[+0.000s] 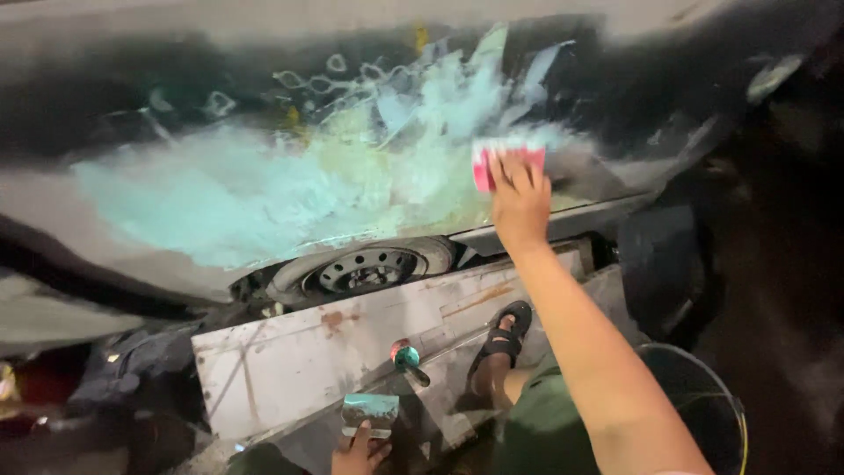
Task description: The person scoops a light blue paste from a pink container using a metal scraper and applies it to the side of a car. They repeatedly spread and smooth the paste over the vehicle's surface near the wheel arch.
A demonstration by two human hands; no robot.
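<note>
We see the right hand (520,200) pressing a red sanding block (508,164) flat against the car body panel (264,189), at the right edge of its pale green filler patch (237,198). Below the panel sits a wheel (365,268). Lower still, the left hand (359,450) grips a metal spreader (370,412), beside a sandalled foot (501,347).

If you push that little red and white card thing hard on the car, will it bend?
The red and white spreader probably flexes a little: it looks thin and flat under the right hand. It likely feels light, since fingertips alone press it against the filler-smeared car panel. Smeared with paste, it may be slippery.
</note>
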